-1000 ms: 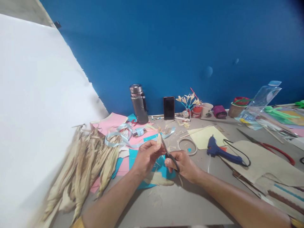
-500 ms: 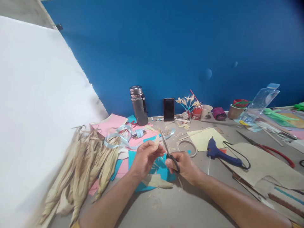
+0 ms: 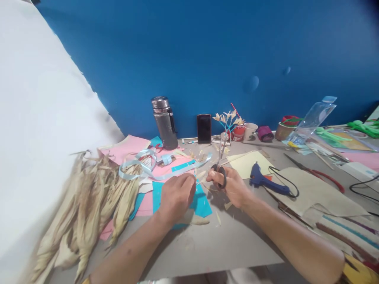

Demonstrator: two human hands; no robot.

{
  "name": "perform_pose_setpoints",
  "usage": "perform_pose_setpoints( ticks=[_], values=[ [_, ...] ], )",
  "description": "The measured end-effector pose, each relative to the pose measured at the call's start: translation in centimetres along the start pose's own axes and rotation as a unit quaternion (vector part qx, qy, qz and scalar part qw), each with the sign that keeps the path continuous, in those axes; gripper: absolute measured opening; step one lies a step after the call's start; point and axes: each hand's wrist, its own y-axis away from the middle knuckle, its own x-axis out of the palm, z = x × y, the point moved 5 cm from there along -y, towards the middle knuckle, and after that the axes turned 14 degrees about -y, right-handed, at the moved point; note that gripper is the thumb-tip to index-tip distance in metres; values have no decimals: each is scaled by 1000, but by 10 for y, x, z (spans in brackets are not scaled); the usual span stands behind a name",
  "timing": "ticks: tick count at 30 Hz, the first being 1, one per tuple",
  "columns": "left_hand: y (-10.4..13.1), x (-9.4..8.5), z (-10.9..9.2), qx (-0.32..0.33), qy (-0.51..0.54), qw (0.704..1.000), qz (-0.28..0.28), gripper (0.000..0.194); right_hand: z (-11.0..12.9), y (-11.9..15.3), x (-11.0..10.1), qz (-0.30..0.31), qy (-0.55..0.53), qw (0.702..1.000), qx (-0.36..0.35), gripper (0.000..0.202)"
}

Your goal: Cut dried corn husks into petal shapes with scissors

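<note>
My right hand (image 3: 233, 185) grips black-handled scissors (image 3: 219, 177), their metal blades pointing up and away, looking nearly closed. To the left my left hand (image 3: 179, 195) is closed, its back toward me. A small pale piece of corn husk (image 3: 201, 175) shows at its fingertips; the fingers themselves are mostly hidden. Below the hands lies a blue paper sheet (image 3: 204, 203) with a larger husk piece (image 3: 197, 219) on its near edge. Husk scraps are scattered around. Beyond the scissors stand husk flowers (image 3: 228, 118) on blue stems in a small container.
A bundle of dried corn husks (image 3: 89, 213) lies left, near light-blue ribbon (image 3: 139, 173). A flask (image 3: 164, 124) and phone (image 3: 204, 129) stand at the back. To the right are a blue glue gun (image 3: 266, 181), red-handled shears (image 3: 325, 179) and a plastic bottle (image 3: 315, 118).
My left hand has turned so its back faces me, hiding most of the husk. The scissors have moved away from it, blades now more upright. The view has shifted right.
</note>
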Motion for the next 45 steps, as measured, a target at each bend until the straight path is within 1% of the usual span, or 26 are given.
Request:
perform_pose_setpoints(
  ticks=[2,5,8,11,14,18,20,21,22,23,25,26,28,31,33,36,38,39,41,43,44,45],
  values=[
    [0,-1,-3,48,-63,997,-8,18,0,0,0,-15,-1,1000,6,43],
    [0,0,-7,90,-102,991,-3,21,1,-1,2,-20,-3,1000,7,38],
    [0,2,-11,111,-117,987,5,22,1,-2,3,-30,-1,1000,-2,30],
    [0,1,-14,125,-112,986,-5,21,0,-2,1,-54,3,999,5,29],
    [0,-1,-15,132,-99,986,-15,21,-1,-2,1,-52,0,999,15,29],
    [2,-1,-16,163,-125,978,-38,23,-1,-2,2,-51,8,999,14,28],
    [3,-1,-17,168,-122,977,-42,22,0,-3,2,-52,19,998,8,28],
    [3,-1,-17,162,-109,980,-40,21,0,-3,1,-54,23,998,4,28],
    [2,-1,-17,143,-86,985,-34,19,0,-4,0,-56,28,998,-1,28],
    [0,-2,-15,109,-53,992,-24,17,2,-4,-1,-58,35,998,-8,27],
    [-3,-2,-9,4,32,999,5,16,5,-4,-2,-55,60,996,-27,24],
    [-4,-2,-5,-55,76,995,24,16,7,-4,-2,-47,73,995,-37,23],
    [-4,3,1,-147,153,974,80,13,9,-3,0,-22,95,994,-51,20],
    [-3,14,6,-214,226,937,161,15,8,-2,3,19,107,993,-56,19],
    [-3,20,8,-239,254,919,185,19,6,-1,5,34,111,991,-61,21],
    [-1,27,13,-283,303,888,200,20,3,-1,3,29,103,993,-57,27],
    [0,30,15,-322,357,855,196,18,2,-1,2,26,102,993,-48,32],
    [0,31,17,-345,392,832,187,17,1,-1,2,30,109,993,-46,34],
    [2,32,19,-391,465,778,160,18,-2,0,4,51,141,988,-40,39],
    [3,33,20,-423,524,727,136,23,-8,1,7,77,172,982,-27,47],
    [3,33,21,-432,541,710,124,25,-11,1,8,90,182,979,-18,51],
    [3,32,22,-437,552,701,112,26,-15,1,10,105,189,976,-8,53]
  ],
)
